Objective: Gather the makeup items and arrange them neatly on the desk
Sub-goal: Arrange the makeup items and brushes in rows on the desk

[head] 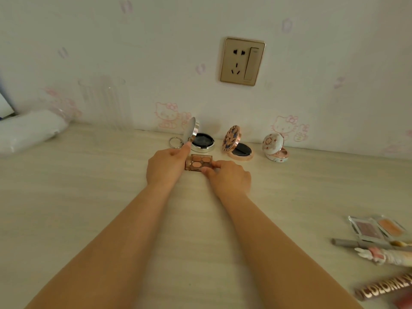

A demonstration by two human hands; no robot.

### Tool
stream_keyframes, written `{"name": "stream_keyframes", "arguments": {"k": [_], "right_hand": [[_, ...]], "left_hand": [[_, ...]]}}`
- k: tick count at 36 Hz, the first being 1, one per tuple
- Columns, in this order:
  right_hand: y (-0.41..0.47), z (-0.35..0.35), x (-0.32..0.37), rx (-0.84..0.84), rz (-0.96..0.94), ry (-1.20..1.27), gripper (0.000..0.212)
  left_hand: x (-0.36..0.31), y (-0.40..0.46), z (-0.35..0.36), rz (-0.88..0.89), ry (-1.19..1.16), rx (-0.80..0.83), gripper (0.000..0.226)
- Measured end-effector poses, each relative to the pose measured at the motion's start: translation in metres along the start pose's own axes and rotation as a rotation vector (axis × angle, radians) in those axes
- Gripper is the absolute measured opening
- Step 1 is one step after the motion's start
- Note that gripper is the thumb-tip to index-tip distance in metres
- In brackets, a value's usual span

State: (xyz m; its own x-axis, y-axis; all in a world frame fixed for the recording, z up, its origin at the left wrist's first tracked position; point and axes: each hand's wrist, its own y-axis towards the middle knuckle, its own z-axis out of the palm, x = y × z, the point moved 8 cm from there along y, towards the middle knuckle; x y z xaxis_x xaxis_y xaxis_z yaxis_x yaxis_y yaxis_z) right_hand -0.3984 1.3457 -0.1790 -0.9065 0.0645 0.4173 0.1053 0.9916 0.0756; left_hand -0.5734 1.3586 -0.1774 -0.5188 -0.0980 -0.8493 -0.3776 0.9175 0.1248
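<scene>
Palette (199, 163), small w/ peach and brown pans, lies on the pale desk (89, 186) near the back wall, held between both hands. Left hand (166, 167) curls round its left edge; right hand (227, 175) pinches its front-right corner w/ thumb and fingertips. Just behind, three open compacts stand in a row by the wall: silver (199, 139), rose-gold (237, 144), white floral (275, 148). More makeup (379, 239) lies at far right, well apart.
</scene>
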Motion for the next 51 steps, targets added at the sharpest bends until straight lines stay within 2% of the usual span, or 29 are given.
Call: {"name": "stream_keyframes", "arguments": {"k": [7,10,12,15,17,20,25,32,35,37,41,46,51], "right_hand": [[-0.001,0.002,-0.001,0.011,0.002,0.012,0.045],[-0.003,-0.002,-0.007,-0.003,0.049,0.206,0.048],[-0.009,-0.006,-0.013,-0.023,0.065,0.386,0.04],[-0.023,-0.01,-0.018,0.005,0.051,0.55,0.03],[-0.039,-0.013,-0.018,0.057,-0.003,0.593,0.023],[-0.067,-0.025,-0.027,0.092,-0.064,0.646,0.022],[-0.11,-0.077,-0.084,-0.145,-0.014,0.693,0.025],[-0.146,-0.145,-0.18,-0.455,0.08,0.443,0.023],[-0.154,-0.162,-0.214,-0.543,0.141,0.281,0.025],[-0.156,-0.162,-0.23,-0.529,0.165,0.159,0.026],[-0.151,-0.145,-0.247,-0.361,0.242,-0.04,0.032],[-0.144,-0.141,-0.244,-0.31,0.246,-0.106,0.036],[-0.144,-0.138,-0.242,-0.29,0.259,-0.088,0.035]], "left_hand": [[0.0,-0.002,0.002,0.047,0.008,-0.018,0.059],[0.006,-0.004,-0.001,0.026,-0.105,-0.071,0.05],[0.007,-0.012,-0.01,0.023,-0.151,-0.163,0.041],[-0.014,-0.04,-0.022,0.188,-0.013,-0.255,0.025],[-0.035,-0.065,-0.014,0.384,0.069,-0.192,0.02],[-0.06,-0.107,0.014,0.627,0.191,-0.005,0.027],[-0.093,-0.161,0.049,0.717,0.131,0.13,0.03],[-0.14,-0.211,0.118,0.695,0.077,0.341,0.01],[-0.153,-0.22,0.155,0.666,0.118,0.472,0.03],[-0.158,-0.222,0.173,0.624,0.13,0.529,0.044],[-0.16,-0.222,0.199,0.574,0.257,0.607,0.055],[-0.165,-0.218,0.211,0.511,0.32,0.686,0.055],[-0.174,-0.222,0.216,0.548,0.381,0.716,0.05]]}}
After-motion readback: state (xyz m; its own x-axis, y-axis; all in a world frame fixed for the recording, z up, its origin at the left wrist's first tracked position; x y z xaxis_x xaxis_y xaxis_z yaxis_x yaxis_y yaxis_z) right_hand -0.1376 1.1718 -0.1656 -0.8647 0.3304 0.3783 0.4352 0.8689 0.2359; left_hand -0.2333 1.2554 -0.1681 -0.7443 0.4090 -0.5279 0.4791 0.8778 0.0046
